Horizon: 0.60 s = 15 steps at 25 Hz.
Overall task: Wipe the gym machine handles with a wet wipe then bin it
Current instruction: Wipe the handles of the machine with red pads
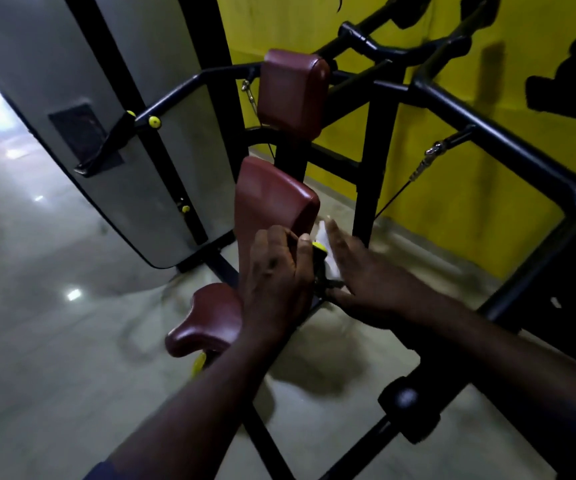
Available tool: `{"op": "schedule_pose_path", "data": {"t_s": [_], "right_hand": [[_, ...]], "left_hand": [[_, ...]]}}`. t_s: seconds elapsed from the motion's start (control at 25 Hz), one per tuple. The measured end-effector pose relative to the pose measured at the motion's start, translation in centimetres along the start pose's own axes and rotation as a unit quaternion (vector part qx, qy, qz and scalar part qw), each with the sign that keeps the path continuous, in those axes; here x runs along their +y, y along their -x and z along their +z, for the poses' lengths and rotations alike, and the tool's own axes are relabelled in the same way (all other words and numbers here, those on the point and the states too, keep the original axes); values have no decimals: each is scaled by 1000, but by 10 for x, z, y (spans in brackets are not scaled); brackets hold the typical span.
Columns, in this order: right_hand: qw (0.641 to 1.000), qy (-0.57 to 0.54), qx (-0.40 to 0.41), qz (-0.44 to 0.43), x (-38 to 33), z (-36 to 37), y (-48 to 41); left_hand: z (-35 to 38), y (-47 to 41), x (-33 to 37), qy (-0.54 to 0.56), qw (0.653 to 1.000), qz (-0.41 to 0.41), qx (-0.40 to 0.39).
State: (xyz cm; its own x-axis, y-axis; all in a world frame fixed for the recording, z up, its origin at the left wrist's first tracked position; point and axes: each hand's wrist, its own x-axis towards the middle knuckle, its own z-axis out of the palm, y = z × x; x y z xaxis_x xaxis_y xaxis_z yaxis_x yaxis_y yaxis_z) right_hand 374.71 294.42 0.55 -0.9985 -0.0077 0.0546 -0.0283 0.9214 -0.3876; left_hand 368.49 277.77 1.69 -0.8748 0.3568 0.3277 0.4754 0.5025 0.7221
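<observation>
A white wet wipe (325, 237) lies under the straight fingers of my right hand (366, 275), pressed against a black adjusting lever (321, 273) with a yellow knob (319, 246) behind the backrest. My left hand (276, 275) grips the right edge of the maroon back pad (269, 199), thumb beside the yellow knob. The machine's black handle bars run to the right (487, 133) and to the left (175, 95), away from both hands. The picture is blurred around the right hand.
A maroon head pad (293, 91) sits above the back pad and a maroon seat (207, 320) below it. A grey weight-stack cover (106, 98) stands at left. A yellow wall (453, 209) is behind the black frame. Shiny floor lies at left.
</observation>
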Motion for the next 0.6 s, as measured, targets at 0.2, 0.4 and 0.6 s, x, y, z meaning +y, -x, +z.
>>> {"op": "schedule_pose_path", "data": {"t_s": [0.2, 0.4, 0.6], "right_hand": [[945, -319, 13, 74, 0, -4, -15], [979, -191, 10, 72, -13, -18, -83], [992, -125, 1, -19, 14, -7, -66]], "left_hand": [[-3, -6, 7, -6, 1000, 4, 28], [-1, -5, 3, -26, 999, -3, 39], [1, -2, 7, -55, 996, -21, 70]]}}
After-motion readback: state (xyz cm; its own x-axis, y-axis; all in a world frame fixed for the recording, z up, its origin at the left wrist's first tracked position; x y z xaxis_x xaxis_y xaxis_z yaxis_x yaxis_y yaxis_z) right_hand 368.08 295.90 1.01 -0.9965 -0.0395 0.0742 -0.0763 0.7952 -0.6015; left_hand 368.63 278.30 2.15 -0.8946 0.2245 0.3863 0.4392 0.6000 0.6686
